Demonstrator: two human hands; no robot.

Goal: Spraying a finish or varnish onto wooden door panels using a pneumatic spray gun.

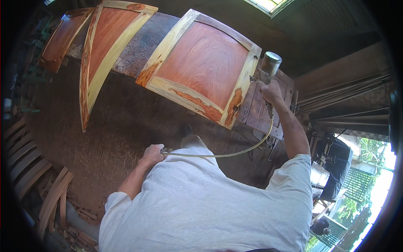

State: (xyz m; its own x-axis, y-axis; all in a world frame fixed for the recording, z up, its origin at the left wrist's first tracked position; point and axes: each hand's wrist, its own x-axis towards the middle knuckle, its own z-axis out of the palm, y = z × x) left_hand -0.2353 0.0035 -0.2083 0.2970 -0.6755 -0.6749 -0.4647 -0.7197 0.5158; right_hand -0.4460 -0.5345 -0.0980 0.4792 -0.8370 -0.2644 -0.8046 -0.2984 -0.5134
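A spray gun with a metal cup on top is gripped in my right hand, by the right edge of a framed wooden panel. That panel has a reddish centre and a pale frame with darker streaks. From the gun's handle a thin yellowish hose curves down and left across my front. My left hand is closed around the hose near my waist. Whether spray is leaving the gun cannot be made out.
Two more wooden panels, one tapered and one smaller, lie on the long bench to the left. A darker panel lies on the right. Curved wooden pieces stand at lower left. Long strips are stacked at right.
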